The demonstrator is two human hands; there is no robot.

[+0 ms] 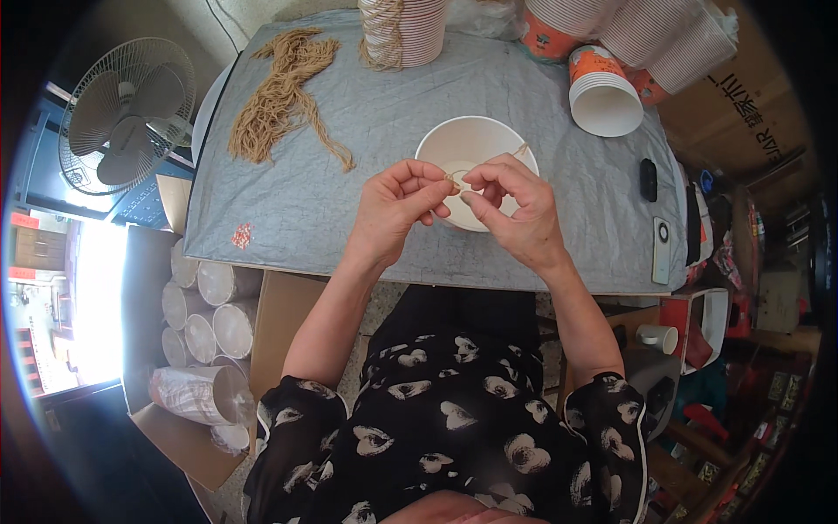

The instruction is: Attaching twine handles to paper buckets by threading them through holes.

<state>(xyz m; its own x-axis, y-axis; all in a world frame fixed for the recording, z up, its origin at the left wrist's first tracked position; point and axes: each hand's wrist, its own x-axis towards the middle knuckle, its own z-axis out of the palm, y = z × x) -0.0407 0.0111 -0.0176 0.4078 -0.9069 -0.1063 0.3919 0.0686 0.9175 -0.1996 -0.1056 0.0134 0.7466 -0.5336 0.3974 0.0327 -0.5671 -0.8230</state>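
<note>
A white paper bucket [476, 131] stands on the table in front of me, its open mouth facing up. Over its near side, my left hand [394, 208] pinches a short bit of tan twine [453, 182] between thumb and fingertips. Close beside it, my right hand [517, 210] is closed, with thumb and forefinger at the same twine. Another bit of twine shows at the bucket's right rim, just above my right hand. My fingers hide much of the twine and part of the bucket.
A heap of loose tan twine [284, 96] lies at the back left. Nested white buckets [419, 35] with twine over them stand at the back, and orange-printed ones [604, 105] at right. A black object [648, 180] and a pale remote [662, 251] lie near the right edge.
</note>
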